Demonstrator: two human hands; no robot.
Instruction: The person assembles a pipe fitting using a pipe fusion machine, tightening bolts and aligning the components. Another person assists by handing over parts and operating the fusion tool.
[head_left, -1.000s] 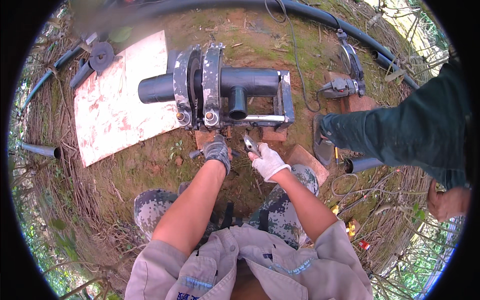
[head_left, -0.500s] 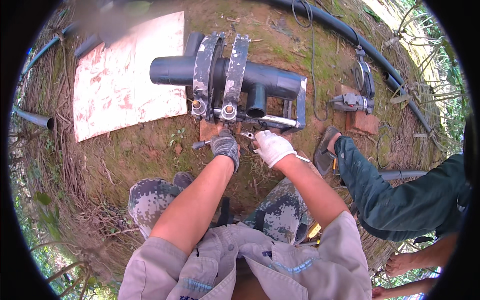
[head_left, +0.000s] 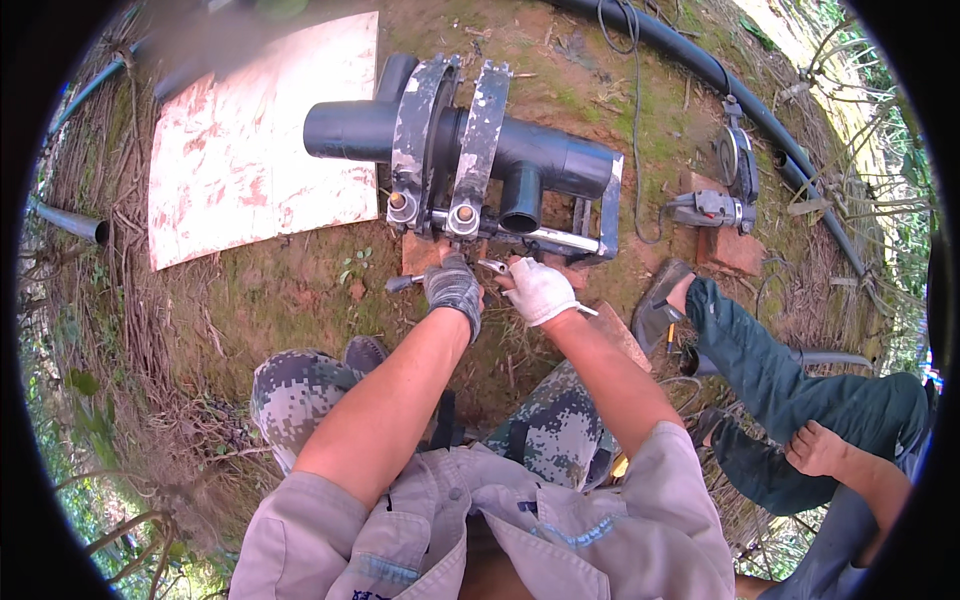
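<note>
My left hand (head_left: pixel 453 290), in a grey glove, is closed at the lower edge of a pipe clamp frame, fingers toward its base. A short rod with a grey end (head_left: pixel 400 284) sticks out to its left; what the fingers grip is hidden. My right hand (head_left: pixel 540 291), in a white glove, is closed on a wrench (head_left: pixel 494 266), whose metal head points at the left hand. Two scuffed ring clamps (head_left: pixel 474 140) encircle black pipe fittings. On the right, a black tee (head_left: pixel 540 165) has its branch toward me; another black fitting (head_left: pixel 345 130) extends left.
A pale board (head_left: pixel 265 140) lies at the left. To the right, a corded power tool with a round disc (head_left: pixel 735 165) rests by a brick (head_left: pixel 728 250). A long black pipe (head_left: pixel 690 65) curves behind. A co-worker's leg (head_left: pixel 760 330) is close on my right.
Both my hands stay at the clamp's base with little visible movement. The co-worker on the right has shifted, and a bare hand now rests on the green trousers. The whole view has moved slightly.
</note>
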